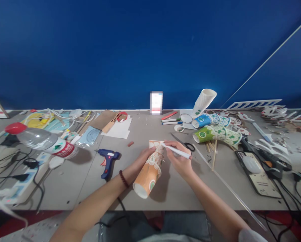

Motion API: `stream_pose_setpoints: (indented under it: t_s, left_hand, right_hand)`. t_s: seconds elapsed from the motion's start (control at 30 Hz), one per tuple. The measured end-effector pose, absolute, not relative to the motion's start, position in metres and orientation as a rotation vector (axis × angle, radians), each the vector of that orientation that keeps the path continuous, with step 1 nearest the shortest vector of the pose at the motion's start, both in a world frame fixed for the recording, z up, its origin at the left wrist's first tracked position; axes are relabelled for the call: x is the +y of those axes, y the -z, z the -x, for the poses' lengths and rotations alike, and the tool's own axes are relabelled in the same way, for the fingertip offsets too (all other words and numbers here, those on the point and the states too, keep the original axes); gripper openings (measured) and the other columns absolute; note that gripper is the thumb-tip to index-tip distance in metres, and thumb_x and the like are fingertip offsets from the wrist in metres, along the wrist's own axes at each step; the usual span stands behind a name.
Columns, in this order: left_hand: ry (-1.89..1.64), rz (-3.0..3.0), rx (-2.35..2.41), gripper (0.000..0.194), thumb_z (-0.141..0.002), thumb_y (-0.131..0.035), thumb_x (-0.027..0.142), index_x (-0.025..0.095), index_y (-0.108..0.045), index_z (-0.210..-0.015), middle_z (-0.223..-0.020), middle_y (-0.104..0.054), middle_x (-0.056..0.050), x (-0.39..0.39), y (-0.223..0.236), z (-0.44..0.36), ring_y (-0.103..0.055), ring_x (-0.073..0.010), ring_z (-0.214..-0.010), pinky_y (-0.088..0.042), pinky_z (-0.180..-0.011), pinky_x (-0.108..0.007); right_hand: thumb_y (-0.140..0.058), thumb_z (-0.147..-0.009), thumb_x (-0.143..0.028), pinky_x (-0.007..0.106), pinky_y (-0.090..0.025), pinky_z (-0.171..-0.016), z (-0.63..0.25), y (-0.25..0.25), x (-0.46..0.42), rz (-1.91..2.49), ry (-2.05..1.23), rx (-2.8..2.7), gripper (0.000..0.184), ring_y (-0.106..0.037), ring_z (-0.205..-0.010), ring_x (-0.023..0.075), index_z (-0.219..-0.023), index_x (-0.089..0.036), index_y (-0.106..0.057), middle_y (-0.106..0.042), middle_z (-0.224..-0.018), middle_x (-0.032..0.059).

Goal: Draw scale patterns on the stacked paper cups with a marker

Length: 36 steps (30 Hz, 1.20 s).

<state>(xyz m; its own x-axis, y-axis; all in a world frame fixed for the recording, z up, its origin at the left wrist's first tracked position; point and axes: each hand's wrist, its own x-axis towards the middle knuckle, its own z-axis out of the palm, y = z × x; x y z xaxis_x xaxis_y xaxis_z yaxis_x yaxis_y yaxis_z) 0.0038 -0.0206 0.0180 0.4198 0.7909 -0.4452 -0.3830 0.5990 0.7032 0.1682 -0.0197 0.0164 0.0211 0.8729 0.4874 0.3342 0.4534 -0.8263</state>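
Observation:
An orange paper cup [150, 169] with white scale patterns lies tilted over the table's front middle, its bottom pointing toward me. My left hand [143, 158] wraps around its left side and holds it. My right hand [178, 158] grips a white pen [177, 152], whose tip rests on the cup's upper part. A dark bead bracelet sits on my left wrist.
A blue glue gun [108, 161] lies left of the cup, a water bottle [43, 141] farther left above cables and a power strip. Scissors [185, 144], patterned green and blue cups [215, 131], wooden sticks, a stack of white cups [204, 101] and a phone [256, 171] fill the right.

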Motion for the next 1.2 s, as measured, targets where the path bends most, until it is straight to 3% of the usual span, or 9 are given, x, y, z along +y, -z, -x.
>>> stream_pose_setpoints:
  t_s: [1.2]
  left_hand:
    - [-0.801, -0.51, 0.899, 0.032, -0.079, -0.062, 0.043, 0.014, -0.063, -0.092, -0.072, -0.062, -0.003, -0.025, -0.031, -0.009, -0.057, -0.0127, -0.061, -0.043, -0.062, -0.024]
  right_hand:
    - [-0.057, -0.078, -0.016, 0.038, -0.055, -0.082, -0.17, -0.015, -0.019, 1.076, -0.615, -1.514, 0.009, -0.07, -0.094, 0.0249, -0.081, -0.022, -0.063, -0.073, -0.085, 0.0072]
